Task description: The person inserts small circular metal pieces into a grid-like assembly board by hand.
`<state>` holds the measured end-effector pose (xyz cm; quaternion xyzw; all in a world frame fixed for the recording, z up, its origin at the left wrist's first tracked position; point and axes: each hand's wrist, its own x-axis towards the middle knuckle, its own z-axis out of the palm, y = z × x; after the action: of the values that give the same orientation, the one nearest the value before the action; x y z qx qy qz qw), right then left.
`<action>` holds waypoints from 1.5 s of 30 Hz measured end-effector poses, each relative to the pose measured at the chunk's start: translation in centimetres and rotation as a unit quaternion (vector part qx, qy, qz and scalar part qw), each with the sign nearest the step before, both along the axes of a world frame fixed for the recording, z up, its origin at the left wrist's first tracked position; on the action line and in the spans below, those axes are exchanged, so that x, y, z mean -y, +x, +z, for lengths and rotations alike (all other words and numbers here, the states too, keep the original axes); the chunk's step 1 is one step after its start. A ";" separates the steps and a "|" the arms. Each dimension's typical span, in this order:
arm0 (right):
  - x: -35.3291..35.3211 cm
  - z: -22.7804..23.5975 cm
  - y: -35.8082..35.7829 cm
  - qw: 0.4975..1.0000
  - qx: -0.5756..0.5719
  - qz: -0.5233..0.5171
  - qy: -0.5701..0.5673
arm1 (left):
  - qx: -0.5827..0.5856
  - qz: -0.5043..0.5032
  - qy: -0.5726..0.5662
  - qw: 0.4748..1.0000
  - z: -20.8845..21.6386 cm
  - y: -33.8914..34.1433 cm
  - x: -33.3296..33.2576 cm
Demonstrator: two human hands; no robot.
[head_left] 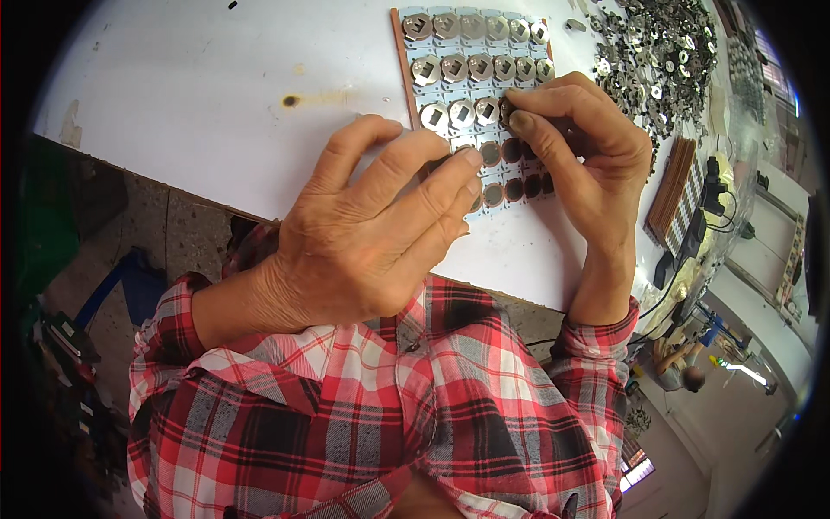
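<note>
A light-blue circuit board panel [478,86] lies on the white table, with rows of small boards on it. Its three upper rows carry shiny metal coin cell holders [453,67], while the lower rows show bare dark round pads [493,192]. Over the panel's lower left part spreads my left hand [363,216], fingers apart and fingertips at the board; it covers some pads. At the right of the third row, my right hand [588,143] pinches a small metal coin cell holder [508,112] between thumb and forefinger. My right hand hides the panel's right side there.
A heap of loose small metal parts [661,60] covers the table's far right. A stack of brown-edged panels [679,190] lies at the right, beside black plugs and cables [716,195]. The table's front edge [173,184] runs just before me. Another person [683,363] is in the background at right.
</note>
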<state>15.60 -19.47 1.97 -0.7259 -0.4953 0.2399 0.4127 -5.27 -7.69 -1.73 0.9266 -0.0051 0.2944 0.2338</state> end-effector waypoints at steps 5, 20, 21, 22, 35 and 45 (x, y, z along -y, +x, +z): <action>0.3 0.7 -0.4 0.984 -0.123 -0.131 0.019 | 0.014 -0.008 -0.009 1.000 0.0 0.2 -0.6; 5.5 3.2 4.7 0.975 0.128 -0.016 -0.179 | 0.010 0.013 -0.001 1.000 -0.1 0.1 -0.9; 5.5 3.1 4.6 0.976 0.127 -0.015 -0.179 | 0.009 0.013 0.000 1.000 -0.1 0.1 -0.9; 5.4 3.0 4.4 0.984 0.100 -0.034 -0.146 | 0.012 0.010 0.001 1.000 -0.3 0.1 -0.8; 2.8 1.3 3.0 0.977 -0.178 -0.119 -0.021 | 0.019 0.013 -0.010 1.000 0.0 -0.1 -0.8; 1.9 1.5 1.5 0.975 -0.176 -0.130 0.036 | 0.029 0.017 -0.012 0.999 -0.2 0.0 -0.7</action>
<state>17.06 -21.39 3.49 -0.7153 -0.3242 0.2904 0.5468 -5.31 -7.03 -1.95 0.9147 0.0068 0.3255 0.2395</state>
